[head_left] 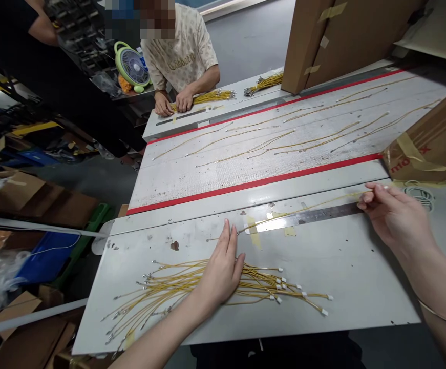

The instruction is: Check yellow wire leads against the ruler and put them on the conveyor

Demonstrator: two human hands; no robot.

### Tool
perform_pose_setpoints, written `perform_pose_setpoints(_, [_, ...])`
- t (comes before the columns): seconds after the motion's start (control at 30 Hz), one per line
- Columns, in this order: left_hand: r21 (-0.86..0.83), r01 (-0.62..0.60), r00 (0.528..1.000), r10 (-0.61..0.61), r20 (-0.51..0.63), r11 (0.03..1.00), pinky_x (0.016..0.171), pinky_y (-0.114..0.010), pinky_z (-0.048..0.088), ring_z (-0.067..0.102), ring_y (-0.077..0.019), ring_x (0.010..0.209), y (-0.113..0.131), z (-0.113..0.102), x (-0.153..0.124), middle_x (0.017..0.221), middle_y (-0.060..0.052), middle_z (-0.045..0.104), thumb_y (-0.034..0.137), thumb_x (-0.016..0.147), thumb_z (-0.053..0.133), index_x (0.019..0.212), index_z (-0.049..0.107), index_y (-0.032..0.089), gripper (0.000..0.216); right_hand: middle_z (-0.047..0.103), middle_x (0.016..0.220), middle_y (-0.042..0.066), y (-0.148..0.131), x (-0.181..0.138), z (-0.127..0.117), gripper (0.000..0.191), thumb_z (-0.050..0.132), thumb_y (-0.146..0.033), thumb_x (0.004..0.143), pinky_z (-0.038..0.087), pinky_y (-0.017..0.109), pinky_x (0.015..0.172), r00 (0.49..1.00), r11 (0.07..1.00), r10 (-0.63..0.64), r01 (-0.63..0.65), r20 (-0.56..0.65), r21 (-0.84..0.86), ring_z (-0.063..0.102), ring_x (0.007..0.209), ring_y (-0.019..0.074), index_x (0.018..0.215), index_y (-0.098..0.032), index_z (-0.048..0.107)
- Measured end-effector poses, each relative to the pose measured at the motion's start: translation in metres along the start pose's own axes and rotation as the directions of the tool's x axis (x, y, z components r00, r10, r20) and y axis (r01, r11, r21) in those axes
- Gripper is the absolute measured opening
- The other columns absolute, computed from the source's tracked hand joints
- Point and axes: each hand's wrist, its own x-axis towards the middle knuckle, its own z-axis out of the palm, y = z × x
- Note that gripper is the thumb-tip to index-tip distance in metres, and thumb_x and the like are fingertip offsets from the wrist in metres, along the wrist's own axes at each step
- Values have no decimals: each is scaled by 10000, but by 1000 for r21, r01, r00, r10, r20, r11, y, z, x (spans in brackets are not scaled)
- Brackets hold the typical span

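Note:
My right hand (395,212) is closed in a pinch on one end of a thin yellow wire (303,209), which has a white tip there. The wire stretches leftward along a steel ruler (315,215) taped to the table. My left hand (223,266) lies with its fingers stretched out, fingertips beside the wire's left end; whether they touch it I cannot tell. Beneath my left palm and wrist spreads a loose bundle of yellow wires (261,279), with metal terminals at the left and white connectors at the right.
Beyond a red strip (246,187), a belt (223,177) carries several yellow wires. A cardboard box (433,138) and green rings (418,195) are at the right. Across the belt, a person (184,56) handles yellow wires. A taller box (322,46) stands at the back.

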Motion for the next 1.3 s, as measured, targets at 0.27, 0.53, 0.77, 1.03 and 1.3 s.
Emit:
perform_pose_setpoints(0.27, [48,-77,996,75,45,996,1146,-532,382,199,-314,1485,-8,-4,9,1629,-203,144,267,1033,400,1590,-15,230,696,523,632,8,2,3,-5,291,778,-337,684,386,269,519,994,988,-103,108,45,-114,471,606,121,902,-147,747])
perform_pose_setpoints(0.53, [154,-179,983,172,59,972,1157,-510,383,248,-285,1481,-10,1,11,1588,-194,283,293,1045,344,1583,-65,159,690,662,773,35,1,8,-23,222,643,-244,637,439,307,615,976,845,-152,47,-156,-532,589,651,142,826,-207,752])
perform_pose_setpoints(0.77, [248,-187,982,182,44,951,1153,-575,326,156,-347,1505,-10,4,10,1588,-181,305,383,1045,317,1583,-56,126,704,705,770,44,1,9,-37,246,709,-386,613,471,407,802,965,627,-219,27,-143,-779,645,776,233,802,-236,757])
perform_pose_setpoints(1.03, [349,-206,977,214,17,914,1161,-598,240,221,-402,1485,-10,5,10,1578,-185,333,452,1029,336,1579,23,57,746,712,770,43,7,18,-47,288,701,-438,589,477,393,789,967,558,-236,57,-93,-828,643,745,225,780,-224,728])
perform_pose_setpoints(1.3, [365,-207,973,229,-17,908,1169,-576,210,294,-414,1455,-9,7,11,1544,-209,387,446,1025,326,1573,30,23,753,678,763,46,7,22,-42,284,644,-413,611,473,372,727,970,512,-235,70,-61,-856,597,681,192,786,-201,714])
